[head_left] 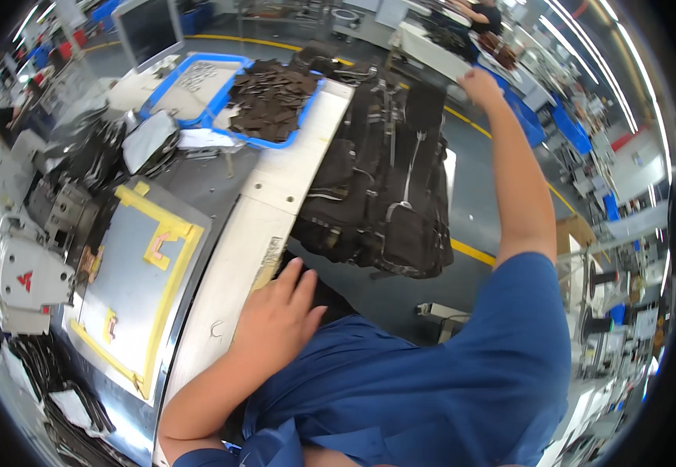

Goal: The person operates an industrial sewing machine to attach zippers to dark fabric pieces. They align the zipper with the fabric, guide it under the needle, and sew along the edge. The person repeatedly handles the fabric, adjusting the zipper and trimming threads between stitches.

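My left hand (279, 303) rests at the near edge of the white worktop (240, 233), fingers apart and holding nothing visible. My right arm reaches far out to the upper right; my right hand (479, 86) has curled fingers, and what they hold, if anything, is too small to make out. Beside the worktop lies a pile of dark fabric pieces with zippers (388, 194). On the worktop are blue trays (294, 138), one full of dark flat pieces (268, 93). A metal plate with yellow tape (131, 280) lies to the left.
An industrial sewing machine (22, 276) stands at the far left, with dark stacked pieces (34, 373) below and behind it. A co-worker (478, 19) is at a bench across the yellow-lined floor (470, 253). Blue bins (521, 113) and racks (602, 311) are on the right.
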### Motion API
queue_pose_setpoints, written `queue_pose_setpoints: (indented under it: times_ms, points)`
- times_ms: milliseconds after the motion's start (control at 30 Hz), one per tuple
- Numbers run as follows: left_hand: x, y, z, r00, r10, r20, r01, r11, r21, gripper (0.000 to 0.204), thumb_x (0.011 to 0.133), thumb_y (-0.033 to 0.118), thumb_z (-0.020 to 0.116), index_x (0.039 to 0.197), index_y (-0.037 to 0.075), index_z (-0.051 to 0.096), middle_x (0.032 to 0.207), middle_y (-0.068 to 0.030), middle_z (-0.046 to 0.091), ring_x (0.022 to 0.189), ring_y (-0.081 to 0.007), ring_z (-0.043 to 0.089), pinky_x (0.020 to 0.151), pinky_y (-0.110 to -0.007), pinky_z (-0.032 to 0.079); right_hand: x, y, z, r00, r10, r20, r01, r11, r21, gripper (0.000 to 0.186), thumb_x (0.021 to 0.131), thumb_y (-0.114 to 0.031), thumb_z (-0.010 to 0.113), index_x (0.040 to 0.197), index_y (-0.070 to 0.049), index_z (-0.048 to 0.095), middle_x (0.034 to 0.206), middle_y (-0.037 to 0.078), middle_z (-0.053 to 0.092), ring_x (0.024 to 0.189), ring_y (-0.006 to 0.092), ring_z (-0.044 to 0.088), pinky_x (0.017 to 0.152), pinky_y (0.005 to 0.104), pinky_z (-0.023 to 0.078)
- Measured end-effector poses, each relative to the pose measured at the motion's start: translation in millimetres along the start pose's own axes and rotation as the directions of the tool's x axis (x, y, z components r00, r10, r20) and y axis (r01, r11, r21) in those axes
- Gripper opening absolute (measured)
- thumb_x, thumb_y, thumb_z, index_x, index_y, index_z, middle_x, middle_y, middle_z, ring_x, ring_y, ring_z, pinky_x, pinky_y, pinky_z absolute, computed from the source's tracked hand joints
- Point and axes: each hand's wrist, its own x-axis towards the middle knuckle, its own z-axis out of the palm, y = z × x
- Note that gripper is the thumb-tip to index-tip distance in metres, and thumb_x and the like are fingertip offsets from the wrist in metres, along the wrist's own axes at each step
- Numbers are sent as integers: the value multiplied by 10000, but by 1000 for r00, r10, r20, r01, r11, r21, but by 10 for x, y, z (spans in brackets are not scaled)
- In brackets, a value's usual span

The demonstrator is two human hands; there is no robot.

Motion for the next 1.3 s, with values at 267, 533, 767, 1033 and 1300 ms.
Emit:
queue_pose_setpoints:
  times_ms: [267, 533, 767, 1033, 1300]
  points:
    - [-1670, -891, -738, 638, -683, -355, 731, 682, 3, 477, 909, 217, 825, 1309, 8, 669, 1069, -194, 721, 993, -386, 695, 868, -471, 559, -1953, -2727, 799, 878, -478, -30, 408, 713, 570, 225, 991, -239, 759, 1067, -27, 760, 939, 96, 762, 772, 185, 692, 753, 337, 552]
    - [-3890, -1091, -1540, 88, -620, -780, 992, -14, 122, 392, 932, 292, 794, 1217, 35, 718, 1159, -173, 711, 1128, -398, 658, 969, -504, 516, -3516, -4328, 917, 436, -894, -106, 511, 149, 846, 62, 996, -43, 713, 997, 17, 697, 918, 70, 667, 762, 130, 612, 731, 297, 511]
    - [-5418, -825, -1669, -239, -368, -899, 857, -514, -17, 433, 920, 329, 807, 1224, 37, 707, 1187, -210, 689, 1157, -422, 658, 1008, -507, 529, -3596, -4526, 1527, 421, -900, 113, 269, 243, 932, 78, 1004, -10, 702, 955, 39, 668, 908, 72, 614, 639, 110, 593, 618, 274, 514]
    - [-5547, -833, -1956, -311, -540, -782, 871, -490, -8, 243, 964, 217, 712, 1123, 34, 720, 1063, -231, 748, 1036, -453, 716, 922, -550, 570, -3689, -4563, 1463, 423, -905, -46, 423, 153, 893, 101, 1029, -45, 694, 951, -7, 641, 810, 29, 573, 622, 112, 600, 541, 281, 510]
    - [-4854, -445, -2669, -413, -638, -650, 772, 135, -622, 127, 994, 135, 690, 929, 26, 685, 840, -50, 735, 749, -148, 673, 697, -316, 519, -3718, -4681, 1191, 365, -925, -103, 484, 94, 870, 75, 914, 12, 750, 924, 9, 675, 869, 65, 610, 663, 137, 514, 619, 306, 431]
